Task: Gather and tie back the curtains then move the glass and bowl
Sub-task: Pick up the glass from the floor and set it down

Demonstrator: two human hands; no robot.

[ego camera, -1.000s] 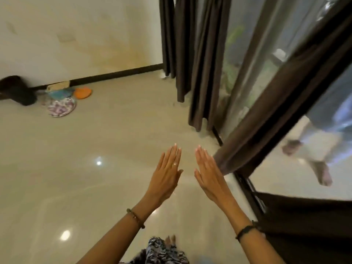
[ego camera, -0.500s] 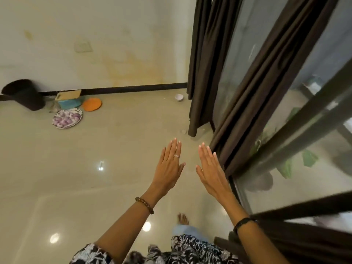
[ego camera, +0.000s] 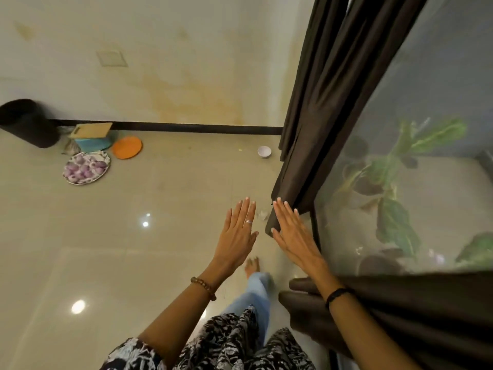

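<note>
A dark brown curtain (ego camera: 317, 108) hangs along the glass door at right, its lower hem just ahead of my hands. A second dark curtain (ego camera: 416, 313) bunches at lower right beside my right forearm. My left hand (ego camera: 237, 236) is flat with straight fingers, holding nothing. My right hand (ego camera: 293, 233) is flat too, its fingertips level with the near curtain's hem; contact is unclear. A small white bowl (ego camera: 264, 151) sits on the floor by the wall, left of the curtain. No glass is visible.
The glass door (ego camera: 416, 161) shows plants behind it. Against the far wall lie a plate of purple onions (ego camera: 86, 167), an orange plate (ego camera: 127, 147), a wooden board on a teal box (ego camera: 90, 134) and a black bin (ego camera: 26, 122). My bare foot (ego camera: 252, 265) is below my hands.
I have stepped toward the far wall and the hanging curtain. Both flat hands now reach the curtain's hem. The small bowl on the floor has come into view.
</note>
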